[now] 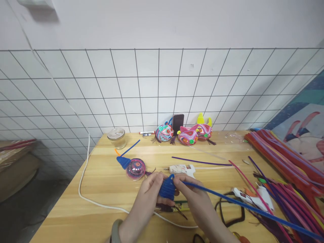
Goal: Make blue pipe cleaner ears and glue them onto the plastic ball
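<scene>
A blue wound piece [167,189] is held above the near half of the table [68,209], whose near edge is out of view. Its left side is pinched by the left hand [150,189], thumb in front, fingers partly hidden behind. A long blue stem [227,199], fuzzy in look, is pinched between thumb and fingers of the right hand [193,194] at the upper right of the windings; its loose length is carried off rightward, past the lower right of the view. Both pieces are judged very light; the stem bendable and springy, the windings soft, not slippery, easily crushed or loosened. Best hold: the flat sides, lightly, so that the turns are kept packed; the stem close to the last turn, since a far grip would likely let it bow. Just beyond the hands a white glue gun [178,169] is seen. Nearer the left edge, a blue triangular piece [123,162] is noted touching a purple-pink domed piece [136,168]. A glass jar [118,141] is set near the far left corner.
</scene>
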A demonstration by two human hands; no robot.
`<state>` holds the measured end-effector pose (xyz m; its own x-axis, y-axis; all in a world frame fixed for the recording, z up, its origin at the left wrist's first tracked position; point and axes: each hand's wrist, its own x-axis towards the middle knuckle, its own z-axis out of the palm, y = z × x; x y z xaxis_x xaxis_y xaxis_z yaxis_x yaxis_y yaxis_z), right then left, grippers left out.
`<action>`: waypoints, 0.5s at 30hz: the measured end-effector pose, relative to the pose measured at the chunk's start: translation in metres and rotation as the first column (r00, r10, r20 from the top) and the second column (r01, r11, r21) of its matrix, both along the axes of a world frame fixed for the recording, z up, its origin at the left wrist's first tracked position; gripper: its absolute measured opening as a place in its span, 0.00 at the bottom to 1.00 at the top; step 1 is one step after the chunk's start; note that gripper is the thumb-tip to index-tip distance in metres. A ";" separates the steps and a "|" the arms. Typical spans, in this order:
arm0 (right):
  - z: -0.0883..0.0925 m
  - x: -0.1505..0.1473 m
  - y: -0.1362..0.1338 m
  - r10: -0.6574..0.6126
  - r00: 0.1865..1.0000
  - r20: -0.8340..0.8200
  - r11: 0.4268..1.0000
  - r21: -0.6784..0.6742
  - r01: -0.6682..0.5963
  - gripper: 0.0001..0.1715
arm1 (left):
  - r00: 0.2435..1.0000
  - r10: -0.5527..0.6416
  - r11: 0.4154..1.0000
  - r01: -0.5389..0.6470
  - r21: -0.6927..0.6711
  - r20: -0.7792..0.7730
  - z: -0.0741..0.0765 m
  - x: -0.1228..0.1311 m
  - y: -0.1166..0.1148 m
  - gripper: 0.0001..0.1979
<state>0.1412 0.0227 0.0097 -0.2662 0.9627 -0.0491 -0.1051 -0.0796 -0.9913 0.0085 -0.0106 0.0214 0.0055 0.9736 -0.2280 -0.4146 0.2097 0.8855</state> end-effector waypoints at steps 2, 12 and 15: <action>-0.002 0.000 0.001 -0.018 1.000 0.009 1.000 0.001 0.018 0.13 | 0.999 -0.001 1.000 0.001 -0.020 0.037 -0.001 0.000 -0.001 0.17; -0.004 0.002 0.002 -0.039 0.995 0.093 0.999 0.017 0.038 0.13 | 1.000 -0.016 0.994 0.015 -0.105 -0.007 -0.001 0.000 0.000 0.18; -0.003 0.001 0.002 -0.059 0.995 0.087 0.998 0.009 0.058 0.13 | 1.000 -0.023 0.994 0.022 -0.103 -0.017 0.000 0.000 0.000 0.18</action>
